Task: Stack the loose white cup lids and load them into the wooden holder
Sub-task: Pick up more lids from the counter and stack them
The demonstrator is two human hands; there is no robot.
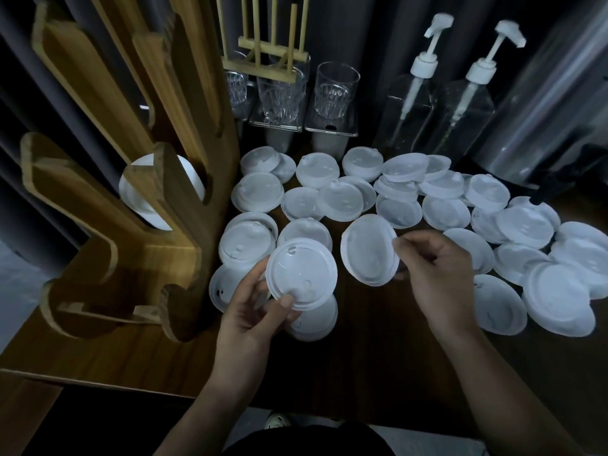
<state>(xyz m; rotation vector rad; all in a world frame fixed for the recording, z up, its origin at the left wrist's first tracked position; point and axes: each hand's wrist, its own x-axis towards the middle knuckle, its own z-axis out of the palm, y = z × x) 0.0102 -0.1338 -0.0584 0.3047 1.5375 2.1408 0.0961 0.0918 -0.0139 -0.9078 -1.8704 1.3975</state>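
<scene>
A: What does the left hand (255, 312) hold?
B: Its thumb and fingers pinch a round white plastic lid (301, 274).
A: And the right hand (437, 274)?
B: It pinches the edge of a tilted white lid (367, 255), just beside the first one.
A: Where are the rest?
B: Many loose white lids (445, 212) lie on the dark wooden table (362, 340). Some stacked lids (138, 199) sit in the tall wooden holder (194, 143) on the left.
</scene>
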